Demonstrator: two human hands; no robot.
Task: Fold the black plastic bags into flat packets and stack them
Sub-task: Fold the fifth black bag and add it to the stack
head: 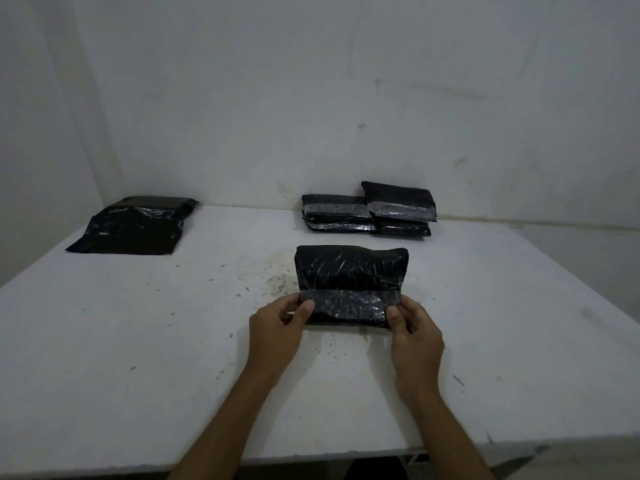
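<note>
So the bag being folded (350, 282) sits on the white bench (138, 341), roughly mid-width and a bit nearer the front edge than the back wall. Its long axis runs left to right, parallel to the front edge, with the rounded fold at the far side and the flap strip (349, 301) across the near side, facing the person.

Both hands are on that strip, one at each short end. The left hand (277, 329) pinches the left end between thumb and curled fingers, and the right hand (415, 336) does the same on the right end. The bag lies straight ahead of the fingertips, so neither hand looks nearer than the other; it's a pretty even two-handed hold.

My guess is the flap is getting pressed down to close the packet, then it goes away from the person and a little right, toward the finished packets (369, 213) stacked against the back edge. One unfolded bag (133, 226) lies flat near the back left corner, well apart.
</note>
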